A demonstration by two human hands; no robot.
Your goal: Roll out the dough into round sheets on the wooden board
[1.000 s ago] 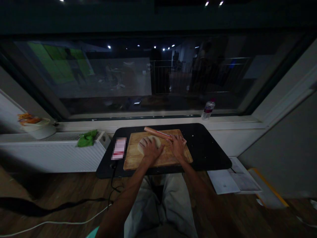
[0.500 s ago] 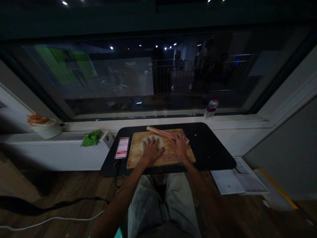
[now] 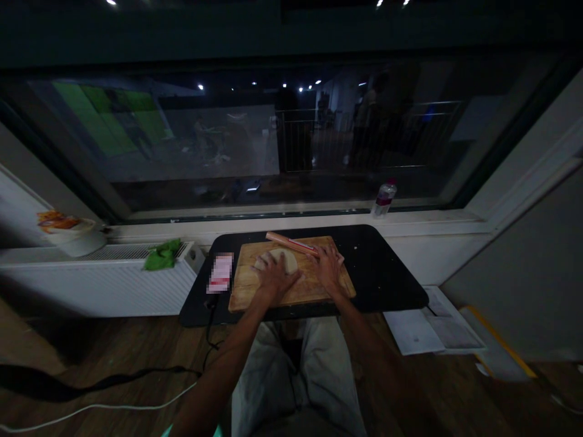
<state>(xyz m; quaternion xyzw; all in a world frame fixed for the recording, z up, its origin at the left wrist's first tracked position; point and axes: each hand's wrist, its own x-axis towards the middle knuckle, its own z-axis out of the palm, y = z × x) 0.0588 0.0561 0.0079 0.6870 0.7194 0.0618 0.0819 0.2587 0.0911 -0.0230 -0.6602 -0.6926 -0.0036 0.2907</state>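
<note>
A flat round of pale dough point(image 3: 290, 260) lies on the wooden cutting board point(image 3: 248, 291). My left hand point(image 3: 273, 278) rests on its left and near part, fingers spread wide, and covers some of it. Behind the dough, a light wooden rolling pin point(image 3: 283, 241) with a red and white label lies aslant on the board. My right hand point(image 3: 327, 268) is over the pin's right end, its fingers curled across it. The far tip of the pin shows just past that hand.
The board lies on a small black table point(image 3: 387, 276). A phone-like pixelated item point(image 3: 221, 273) is at the left. On the sill stands a water bottle point(image 3: 384, 199). A green cloth point(image 3: 163, 255) and white tub point(image 3: 77, 238) sit on the radiator. Cables point(image 3: 113, 406) cross the floor.
My left hand has shifted a little left across the dough, baring more of its right side. My right hand stays on the rolling pin. The whole view has swung slightly.
</note>
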